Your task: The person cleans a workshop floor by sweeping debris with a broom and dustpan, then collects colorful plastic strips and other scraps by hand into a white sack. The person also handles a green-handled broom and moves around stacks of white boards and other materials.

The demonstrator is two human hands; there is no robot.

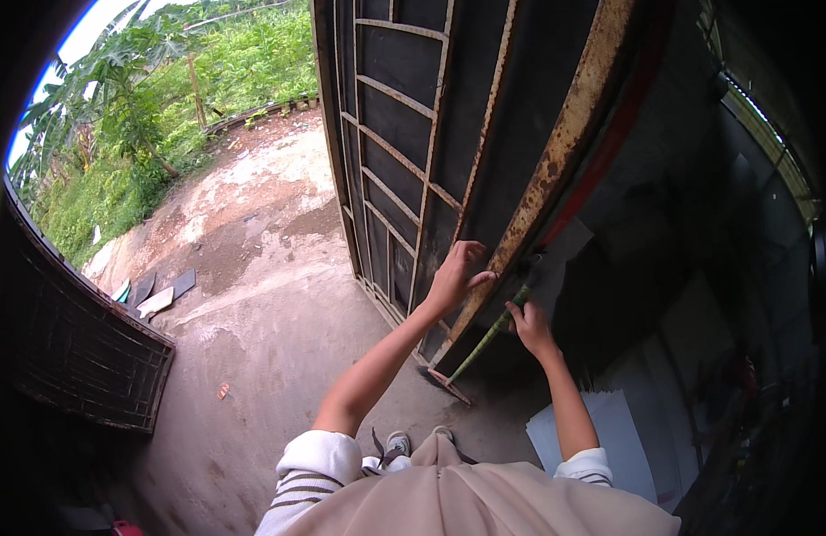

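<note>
Near view: the right hand (531,326) closes around the top of a green broom handle (490,336), whose head (446,382) rests on the concrete floor (279,357) at the gate's foot. The left hand (456,277) curls its fingers over the rusty edge of the metal gate (556,152). A steady pull along that edge probably avoids jamming the broom. Beyond: dirt yard and greenery (163,116).
</note>
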